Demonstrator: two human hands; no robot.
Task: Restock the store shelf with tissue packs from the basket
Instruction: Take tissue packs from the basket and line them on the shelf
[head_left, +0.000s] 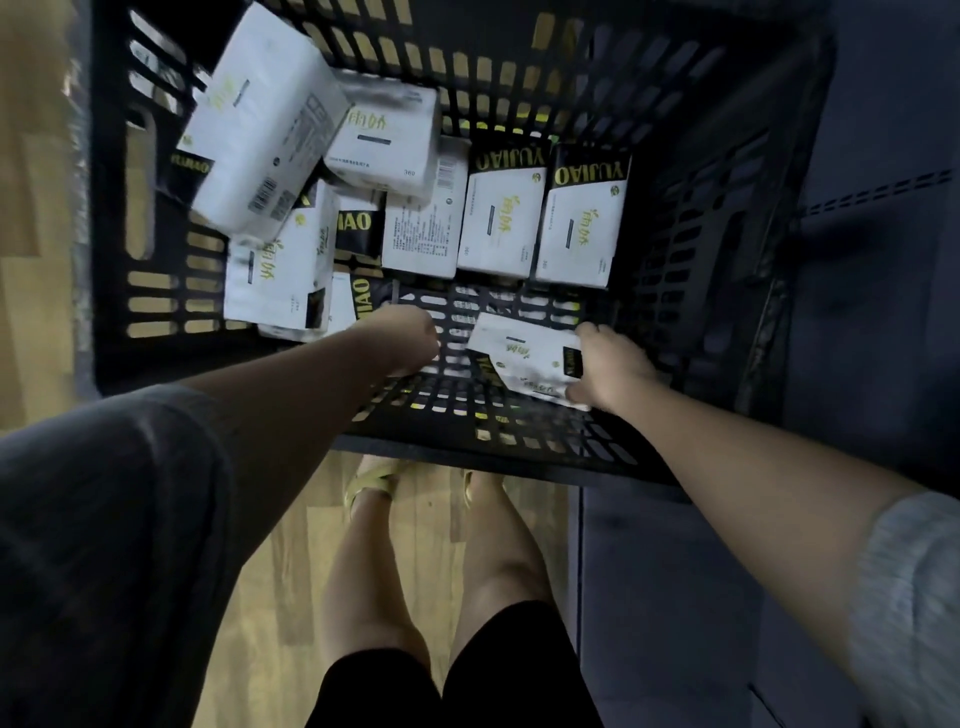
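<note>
Right hand (610, 366) grip closed on white-and-black tissue pack (522, 358), basket (727, 234) floor at 5 o'clock; left hand (410, 340) grip curled, empty.

This looks like a shop, or its stockroom, seen from above under dim light. The clearest sign is a large black slotted plastic basket (691, 218) standing on the floor and loaded with many identical white tissue packs (498, 218), all carrying the same black band with yellow "YUJIAO" lettering, barcodes and printed panels: retail goods in bulk, not household supply. Some packs stand in a neat row, others are heaped at the left. The floor is pale wood-look planking (291, 561), and a dark grey flat surface (872, 270) runs along the right side, though what it belongs to is unclear.
</note>
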